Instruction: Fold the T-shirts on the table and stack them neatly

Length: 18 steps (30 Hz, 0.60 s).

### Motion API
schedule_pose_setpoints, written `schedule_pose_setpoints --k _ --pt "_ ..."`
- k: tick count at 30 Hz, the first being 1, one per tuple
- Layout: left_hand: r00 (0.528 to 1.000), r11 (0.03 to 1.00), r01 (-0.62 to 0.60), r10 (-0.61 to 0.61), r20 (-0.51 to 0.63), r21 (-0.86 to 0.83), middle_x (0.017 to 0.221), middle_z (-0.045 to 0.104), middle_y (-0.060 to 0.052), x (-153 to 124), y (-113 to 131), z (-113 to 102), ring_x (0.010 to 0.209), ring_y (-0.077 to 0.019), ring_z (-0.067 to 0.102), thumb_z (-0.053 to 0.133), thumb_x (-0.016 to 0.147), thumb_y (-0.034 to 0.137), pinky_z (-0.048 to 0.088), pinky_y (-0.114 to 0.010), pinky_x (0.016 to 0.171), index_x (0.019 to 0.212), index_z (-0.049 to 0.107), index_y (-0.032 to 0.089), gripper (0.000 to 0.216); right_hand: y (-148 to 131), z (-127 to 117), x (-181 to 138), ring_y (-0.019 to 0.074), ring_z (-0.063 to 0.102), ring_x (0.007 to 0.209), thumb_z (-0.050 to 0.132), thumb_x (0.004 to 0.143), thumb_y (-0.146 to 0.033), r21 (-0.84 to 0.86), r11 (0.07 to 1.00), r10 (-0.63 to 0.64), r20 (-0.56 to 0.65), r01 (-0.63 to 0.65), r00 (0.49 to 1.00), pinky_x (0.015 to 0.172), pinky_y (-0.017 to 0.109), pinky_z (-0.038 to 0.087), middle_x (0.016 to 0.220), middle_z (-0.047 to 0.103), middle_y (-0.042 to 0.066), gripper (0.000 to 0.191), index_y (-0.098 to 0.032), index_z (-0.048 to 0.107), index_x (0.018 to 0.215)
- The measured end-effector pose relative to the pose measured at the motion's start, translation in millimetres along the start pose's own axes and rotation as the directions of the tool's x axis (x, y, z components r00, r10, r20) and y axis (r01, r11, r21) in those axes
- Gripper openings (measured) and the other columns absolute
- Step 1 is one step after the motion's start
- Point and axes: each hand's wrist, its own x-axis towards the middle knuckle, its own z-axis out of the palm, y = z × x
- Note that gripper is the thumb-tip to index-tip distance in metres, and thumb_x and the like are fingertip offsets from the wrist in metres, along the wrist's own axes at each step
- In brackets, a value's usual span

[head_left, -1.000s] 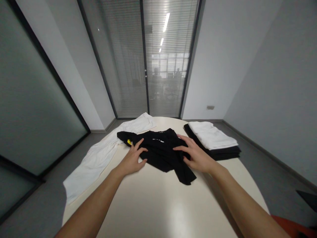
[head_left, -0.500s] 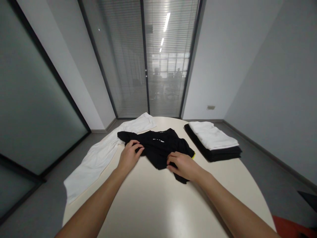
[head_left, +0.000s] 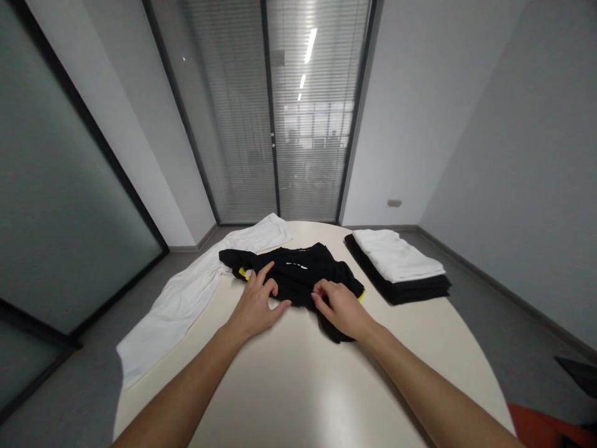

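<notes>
A rumpled black T-shirt (head_left: 303, 267) with a small white print and yellow edging lies across the table in front of me. Over its near left part is my left hand (head_left: 259, 305), fingers apart and thumb stretched out toward the hem. My right hand (head_left: 338, 305) has its thumb and fingers pinched together on the shirt's near edge, right of the print. A dark piece of the shirt sticks out below the right hand. Part of the front hem is hidden behind my fingers.
White clothing (head_left: 186, 292) lies spread along the table's left edge, touching the shirt's left sleeve. On the right, a folded white garment (head_left: 396, 255) rests on folded black ones (head_left: 420, 289). The pale table (head_left: 280, 386) has a rounded edge. Something red (head_left: 536, 426) is at the lower right.
My left hand has moved right and nearer along the shirt, its fingers spreading, and yellow edging now shows beside it. The shirt's near edge has been drawn up between the hands.
</notes>
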Motion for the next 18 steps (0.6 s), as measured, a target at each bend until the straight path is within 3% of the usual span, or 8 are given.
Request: schedule_pose_setpoints --k 4,7,11,15,18 --pt "0.998 0.998 0.055 -0.055 0.018 -0.008 0.159 0.034 -0.012 -3.8 30.1 4.1 0.136 -0.0445 0.038 0.080 0.074 0.050 0.027 -0.069 0.112 0.087 0.056 0.021 0.039 -0.1 -3.2 0.7 0.0123 0.044 0.056 0.045 0.102 -0.043 0.374 0.925 0.080 -0.032 -0.062 0.996 0.058 0.026 0.032 0.061 0.049 -0.007 0.022 -0.022 0.051 0.095" --pt "0.988 0.988 0.151 -0.151 -0.015 -0.017 0.160 0.032 -0.014 -6.2 44.3 9.3 0.139 -0.0461 0.034 0.076 0.079 0.048 0.025 -0.070 0.112 0.095 0.060 0.020 0.036 -0.9 -0.8 0.2 0.0111 0.040 0.055 0.048 0.100 -0.048 0.496 0.867 0.054 -0.005 -0.044 0.999 0.056 0.025 0.031 0.060 0.046 -0.008 0.027 -0.022 0.052 0.098" --pt "0.991 0.984 0.135 -0.137 -0.010 -0.117 0.161 0.028 -0.016 -7.0 46.9 12.7 0.145 -0.0426 0.029 0.071 0.085 0.044 0.023 -0.068 0.116 0.105 0.060 0.020 0.033 0.5 3.6 -1.3 0.0107 0.044 0.057 0.053 0.098 -0.047 0.531 0.846 0.045 0.028 -0.053 0.999 0.058 0.024 0.035 0.066 0.055 -0.007 0.028 -0.021 0.052 0.107" --pt "0.996 0.979 0.073 -0.081 -0.032 -0.189 0.155 0.038 -0.012 -5.6 41.0 15.5 0.146 -0.0365 0.031 0.062 0.092 0.030 0.019 -0.068 0.119 0.105 0.063 0.022 0.015 -0.2 3.3 -4.1 0.0137 0.056 0.074 0.061 0.091 -0.033 0.519 0.854 -0.053 0.042 0.023 0.998 0.075 0.027 0.045 0.079 0.058 -0.004 0.033 -0.022 0.051 0.120" --pt "0.996 0.980 0.043 -0.057 -0.071 -0.193 0.150 0.046 -0.010 -3.8 37.3 16.5 0.143 -0.0333 0.036 0.055 0.093 0.019 0.020 -0.067 0.119 0.099 0.065 0.022 0.012 -4.0 1.5 -6.5 0.0150 0.057 0.081 0.065 0.085 -0.025 0.497 0.865 -0.116 0.069 0.067 0.991 0.079 0.028 0.047 0.085 0.057 -0.003 0.044 -0.023 0.048 0.127"
